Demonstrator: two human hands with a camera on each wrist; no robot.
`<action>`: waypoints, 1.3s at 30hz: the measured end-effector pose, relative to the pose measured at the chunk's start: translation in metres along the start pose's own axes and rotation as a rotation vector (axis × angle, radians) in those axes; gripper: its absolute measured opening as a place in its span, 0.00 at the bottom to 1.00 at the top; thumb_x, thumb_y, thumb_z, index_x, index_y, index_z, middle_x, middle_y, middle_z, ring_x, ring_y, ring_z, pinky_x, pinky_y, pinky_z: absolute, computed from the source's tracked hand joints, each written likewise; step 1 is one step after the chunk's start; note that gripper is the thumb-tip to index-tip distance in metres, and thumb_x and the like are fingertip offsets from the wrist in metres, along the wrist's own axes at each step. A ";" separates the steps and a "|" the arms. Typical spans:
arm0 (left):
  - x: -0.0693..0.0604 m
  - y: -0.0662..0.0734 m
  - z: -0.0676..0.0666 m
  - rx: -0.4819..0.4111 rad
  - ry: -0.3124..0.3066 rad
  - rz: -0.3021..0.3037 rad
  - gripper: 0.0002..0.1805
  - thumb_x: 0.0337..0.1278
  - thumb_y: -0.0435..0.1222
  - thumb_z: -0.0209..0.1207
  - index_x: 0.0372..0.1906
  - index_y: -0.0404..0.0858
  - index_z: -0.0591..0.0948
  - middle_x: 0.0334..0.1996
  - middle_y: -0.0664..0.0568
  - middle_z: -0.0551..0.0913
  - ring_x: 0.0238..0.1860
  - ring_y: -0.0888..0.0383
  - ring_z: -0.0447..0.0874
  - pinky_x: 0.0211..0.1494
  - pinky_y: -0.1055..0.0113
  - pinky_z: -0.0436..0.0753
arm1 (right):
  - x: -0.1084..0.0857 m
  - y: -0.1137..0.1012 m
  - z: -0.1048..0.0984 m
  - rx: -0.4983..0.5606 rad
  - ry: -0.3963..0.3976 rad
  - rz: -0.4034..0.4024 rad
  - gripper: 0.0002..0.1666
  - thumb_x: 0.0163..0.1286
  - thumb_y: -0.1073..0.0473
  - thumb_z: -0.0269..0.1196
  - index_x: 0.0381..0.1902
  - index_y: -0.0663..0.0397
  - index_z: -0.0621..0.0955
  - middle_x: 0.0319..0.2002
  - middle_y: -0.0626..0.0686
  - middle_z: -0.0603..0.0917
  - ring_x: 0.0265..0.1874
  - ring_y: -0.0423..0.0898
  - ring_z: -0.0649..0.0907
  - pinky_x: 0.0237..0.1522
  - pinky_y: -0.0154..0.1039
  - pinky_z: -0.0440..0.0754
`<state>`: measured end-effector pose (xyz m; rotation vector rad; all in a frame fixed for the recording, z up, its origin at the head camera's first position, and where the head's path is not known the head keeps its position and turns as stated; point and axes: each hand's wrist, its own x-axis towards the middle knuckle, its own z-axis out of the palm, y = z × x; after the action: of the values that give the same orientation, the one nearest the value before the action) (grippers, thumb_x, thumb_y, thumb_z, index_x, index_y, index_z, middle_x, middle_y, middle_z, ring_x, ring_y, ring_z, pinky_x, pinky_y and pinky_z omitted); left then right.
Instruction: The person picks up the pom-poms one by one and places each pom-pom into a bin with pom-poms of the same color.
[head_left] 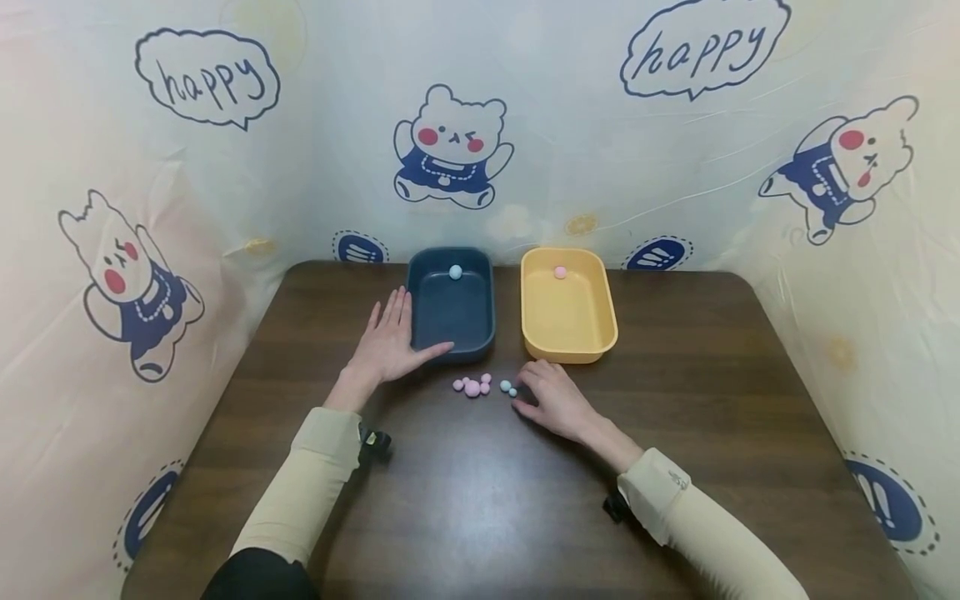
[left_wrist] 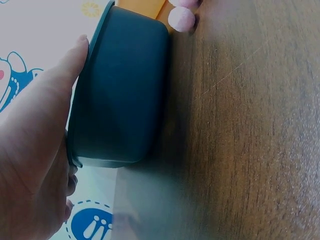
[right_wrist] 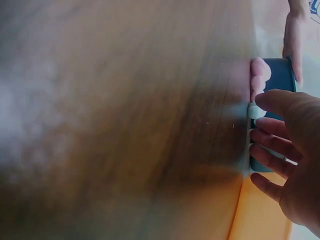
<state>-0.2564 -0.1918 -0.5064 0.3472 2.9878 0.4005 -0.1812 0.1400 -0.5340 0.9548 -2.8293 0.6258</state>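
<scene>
My left hand (head_left: 387, 342) rests along the left side of a dark blue tub (head_left: 487, 333), fingers straight and thumb reaching over the front rim. Inside that tub lies a light blue ball (head_left: 455, 272). Several pink balls (head_left: 472, 388) sit clustered on the table in front of it. Just right of them are two small light blue balls (head_left: 506, 386). My right hand (head_left: 555, 400) is beside these, thumb and fingers apart and loosely bent. In the right wrist view a light blue ball (right_wrist: 256, 110) shows near the thumb and index fingertips, not visibly pinched.
A yellow tub (head_left: 570, 325) with one pink ball (head_left: 560, 272) stands right of the blue tub, in front of the right hand. Both tubs are near the far edge of the brown wooden table (head_left: 465, 508). A printed cloth (head_left: 562, 167) hangs behind and at the sides.
</scene>
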 end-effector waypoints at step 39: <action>0.000 -0.001 -0.001 -0.023 -0.022 0.002 0.75 0.59 0.85 0.45 0.90 0.34 0.37 0.92 0.42 0.32 0.93 0.41 0.32 0.94 0.41 0.36 | 0.003 0.003 -0.006 0.454 0.188 0.014 0.10 0.68 0.68 0.77 0.46 0.61 0.89 0.49 0.59 0.91 0.51 0.55 0.89 0.61 0.55 0.88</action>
<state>-0.2570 -0.1924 -0.5061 0.3497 2.9592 0.4273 -0.1857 0.1433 -0.5287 0.8717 -2.5770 1.3214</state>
